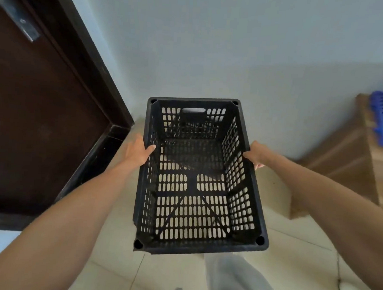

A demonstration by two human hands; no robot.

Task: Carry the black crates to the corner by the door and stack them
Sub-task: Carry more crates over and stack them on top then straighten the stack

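Note:
A black slotted plastic crate [193, 241] hangs in the air in front of me, open side up and empty. My left hand [138, 151] grips its left long rim, thumb hooked inside. My right hand [256, 154] grips the right long rim, fingers curled under the outside. The crate is held above the beige tiled floor [115, 270], close to the corner where the pale wall [214, 56] meets the dark brown door [35, 113]. No other crate is in view.
The door's dark frame [90, 55] and threshold [95, 161] run along the left. A wooden cabinet [351, 159] stands at the right with a blue item [382, 118] on top. My light trouser leg [233, 282] shows below the crate.

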